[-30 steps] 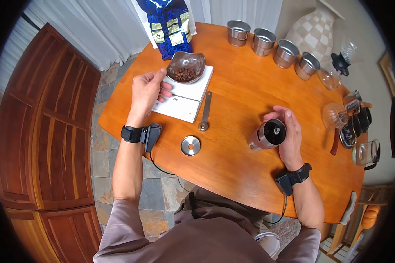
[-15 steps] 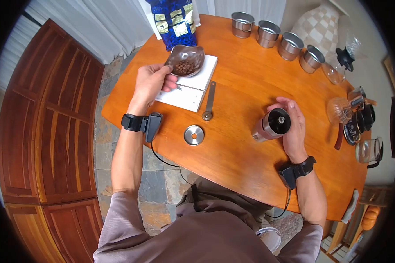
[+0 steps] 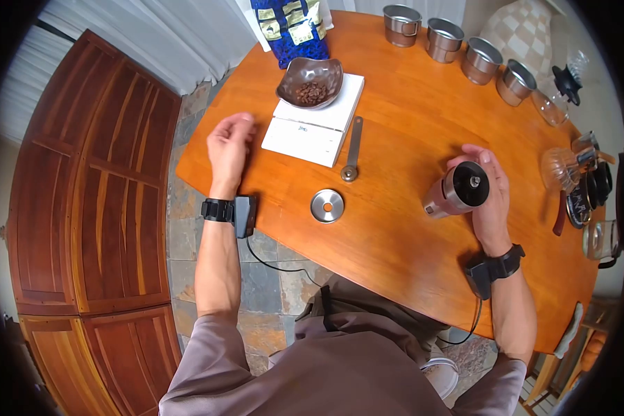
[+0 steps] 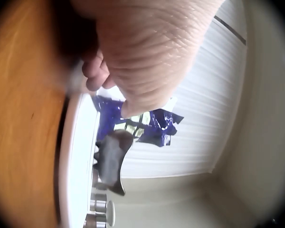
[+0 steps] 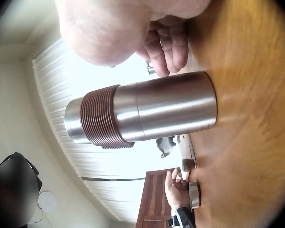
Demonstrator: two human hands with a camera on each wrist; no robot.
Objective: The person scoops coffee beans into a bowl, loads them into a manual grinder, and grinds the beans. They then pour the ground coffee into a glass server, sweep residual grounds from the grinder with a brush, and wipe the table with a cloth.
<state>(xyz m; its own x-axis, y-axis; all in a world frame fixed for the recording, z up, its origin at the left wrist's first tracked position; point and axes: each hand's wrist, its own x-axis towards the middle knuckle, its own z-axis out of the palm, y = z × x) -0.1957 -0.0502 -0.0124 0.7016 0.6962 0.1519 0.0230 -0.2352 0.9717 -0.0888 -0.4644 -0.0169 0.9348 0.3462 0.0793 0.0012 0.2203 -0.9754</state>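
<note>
At the table's left, my left hand (image 3: 230,149) hovers with loosely bent fingers and holds nothing. To its right, a dark wavy-rimmed bowl (image 3: 291,82) with coffee beans (image 3: 312,93) in the bottom sits on a white scale (image 3: 301,139). My right hand (image 3: 492,194) lies along the far right side of a steel hand coffee grinder (image 5: 171,107), its fingers relaxed behind it. The grinder stands upright, with a brown ribbed band and an uncovered top showing a central shaft. Between the hands lie a metal crank handle (image 3: 354,142) and a round steel lid (image 3: 327,206) with a centre hole.
Behind the bowl stands a blue coffee bag (image 3: 298,35). Several steel cups (image 3: 482,61) line the back edge, near a checkered vase (image 3: 520,31). Glass coffee ware (image 3: 561,170) and a glass pot (image 3: 598,241) are along the right edge.
My left hand was at the bowl's rim half a second ago; it has drawn back left, off the bowl and scale. My right hand stays by the grinder. The head view has shifted slightly.
</note>
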